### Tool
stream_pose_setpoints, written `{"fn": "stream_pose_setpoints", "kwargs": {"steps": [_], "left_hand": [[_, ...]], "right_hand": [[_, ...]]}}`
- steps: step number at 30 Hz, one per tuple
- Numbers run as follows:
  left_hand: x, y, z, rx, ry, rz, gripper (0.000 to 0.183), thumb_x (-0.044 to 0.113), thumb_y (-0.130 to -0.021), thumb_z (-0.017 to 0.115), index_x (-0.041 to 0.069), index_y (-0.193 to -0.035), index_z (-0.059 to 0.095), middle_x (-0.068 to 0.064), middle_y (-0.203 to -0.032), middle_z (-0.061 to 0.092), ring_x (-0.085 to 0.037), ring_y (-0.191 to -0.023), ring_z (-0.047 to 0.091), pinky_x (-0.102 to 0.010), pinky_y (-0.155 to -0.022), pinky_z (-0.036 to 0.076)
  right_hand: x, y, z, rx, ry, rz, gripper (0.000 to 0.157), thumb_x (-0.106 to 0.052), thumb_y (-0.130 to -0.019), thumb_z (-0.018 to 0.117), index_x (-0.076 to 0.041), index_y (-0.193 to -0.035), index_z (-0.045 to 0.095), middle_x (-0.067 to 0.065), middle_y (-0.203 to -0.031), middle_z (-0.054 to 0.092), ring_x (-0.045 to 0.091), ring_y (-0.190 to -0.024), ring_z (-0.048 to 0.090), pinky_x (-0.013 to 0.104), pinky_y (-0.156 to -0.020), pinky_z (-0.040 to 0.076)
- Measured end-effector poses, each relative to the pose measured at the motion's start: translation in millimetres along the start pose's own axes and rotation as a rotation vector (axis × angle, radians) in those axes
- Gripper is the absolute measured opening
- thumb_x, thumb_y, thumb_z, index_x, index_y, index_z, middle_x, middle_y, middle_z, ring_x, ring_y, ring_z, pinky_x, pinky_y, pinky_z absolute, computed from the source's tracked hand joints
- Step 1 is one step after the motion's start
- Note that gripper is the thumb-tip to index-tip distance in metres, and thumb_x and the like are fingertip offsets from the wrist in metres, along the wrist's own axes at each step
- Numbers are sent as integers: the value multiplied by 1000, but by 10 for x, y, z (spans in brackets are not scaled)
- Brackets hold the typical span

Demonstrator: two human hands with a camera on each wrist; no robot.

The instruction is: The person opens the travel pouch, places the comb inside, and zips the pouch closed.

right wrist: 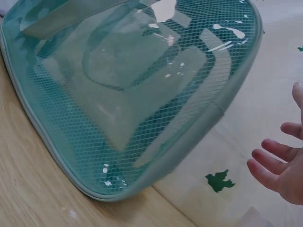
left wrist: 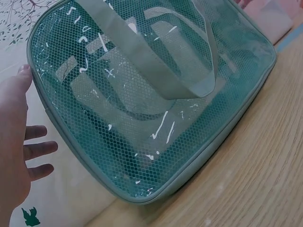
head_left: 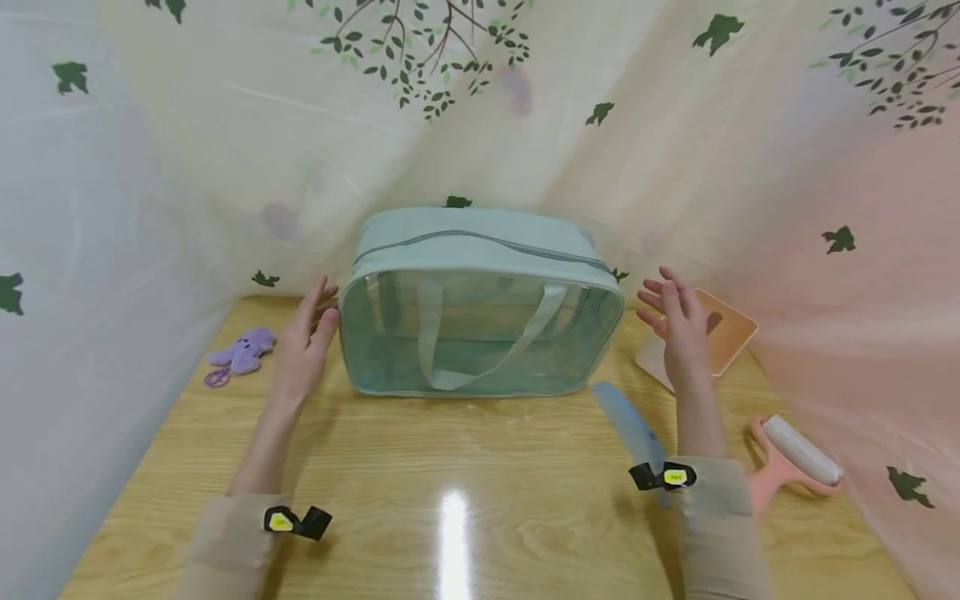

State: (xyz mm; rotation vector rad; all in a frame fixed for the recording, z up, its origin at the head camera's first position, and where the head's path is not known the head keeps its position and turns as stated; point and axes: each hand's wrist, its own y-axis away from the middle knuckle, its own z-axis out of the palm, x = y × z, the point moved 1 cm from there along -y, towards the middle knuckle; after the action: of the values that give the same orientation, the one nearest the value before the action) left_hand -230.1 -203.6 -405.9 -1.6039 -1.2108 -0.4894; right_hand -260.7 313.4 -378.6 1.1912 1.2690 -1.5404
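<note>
The left hand (head_left: pixel 303 346) is spread flat with straight fingers, its thumb at the bag's (head_left: pixel 480 308) left end; the right hand (head_left: pixel 675 321) hangs just off the right end with its fingers apart, holding nothing. The bag stands upright mid-table (head_left: pixel 465 517), zipped. A plush (head_left: pixel 243 350) lies left; a card (head_left: pixel 723 337), comb (head_left: pixel 630 429) and roller (head_left: pixel 798 454) lie right.

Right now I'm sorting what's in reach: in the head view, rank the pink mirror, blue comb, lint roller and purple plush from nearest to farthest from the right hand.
From the right hand:
1. Pink mirror, just behind it.
2. Blue comb, below, near the wrist.
3. Lint roller, lower right.
4. Purple plush, far left.
</note>
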Motion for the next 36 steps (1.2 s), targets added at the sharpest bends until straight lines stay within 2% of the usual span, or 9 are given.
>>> {"fn": "stream_pose_setpoints", "kwargs": {"steps": [2,3,4,9,11,17,22,29,36], "left_hand": [[-7,18,28,-1,0,10,54,30,-111,45,24,-163,29,-19,-156,50,-41,-138,53,-15,-111,39],[-11,25,38,-5,0,13,55,30,-111,46,24,-163,30,-19,-155,50,-41,-137,54,-14,-109,39],[-16,30,44,-10,0,15,55,30,-111,47,23,-163,30,-19,-155,50,-41,-137,54,-17,-111,41],[-32,49,23,-42,-10,6,57,27,-109,52,19,-162,33,-20,-156,49,-41,-136,56,-53,-114,44],[-29,56,3,-52,-10,3,59,24,-108,55,16,-162,33,-21,-155,50,-42,-135,56,-58,-113,43],[-41,38,-25,-99,-24,-2,64,20,-103,63,13,-161,35,-20,-157,48,-44,-134,56,-59,-113,45],[-56,26,-28,-145,-64,-27,66,26,-102,67,12,-159,37,-19,-159,47,-44,-133,57,-58,-113,46],[-69,30,-55,-170,-90,-45,58,31,-101,67,8,-152,49,-21,-149,56,-42,-128,60,-59,-111,47],[-81,26,-77,-179,-97,-44,50,30,-101,68,6,-143,58,-20,-141,62,-40,-124,62,-61,-110,47]], "right_hand": [[37,21,50,-37,-34,3,55,-40,-108,49,-14,-156,40,-2,-133,61,20,-127,61,19,-93,58],[56,26,73,-51,-52,2,55,-39,-108,48,-13,-156,40,-1,-133,61,17,-124,62,19,-92,58],[78,28,94,-66,-69,5,55,-38,-109,48,-12,-156,40,-2,-132,61,15,-121,62,19,-92,58],[154,28,176,-130,-77,24,55,-40,-108,47,-11,-155,42,-3,-131,61,10,-116,62,18,-89,58],[175,24,199,-160,-84,27,56,-39,-108,48,-8,-155,43,-5,-129,63,9,-114,63,18,-89,58],[232,19,209,-212,-73,67,56,-38,-107,52,-3,-151,46,-10,-123,65,3,-105,66,18,-87,58],[290,23,185,-277,-12,141,58,-36,-107,52,-4,-154,41,-12,-129,59,0,-104,61,15,-85,56],[331,27,134,-347,7,151,29,-28,-108,54,-18,-135,56,-11,-125,60,0,-105,61,17,-84,56],[370,22,136,-363,36,150,29,-24,-105,59,-18,-133,58,-9,-121,64,2,-106,63,18,-85,58]]}}
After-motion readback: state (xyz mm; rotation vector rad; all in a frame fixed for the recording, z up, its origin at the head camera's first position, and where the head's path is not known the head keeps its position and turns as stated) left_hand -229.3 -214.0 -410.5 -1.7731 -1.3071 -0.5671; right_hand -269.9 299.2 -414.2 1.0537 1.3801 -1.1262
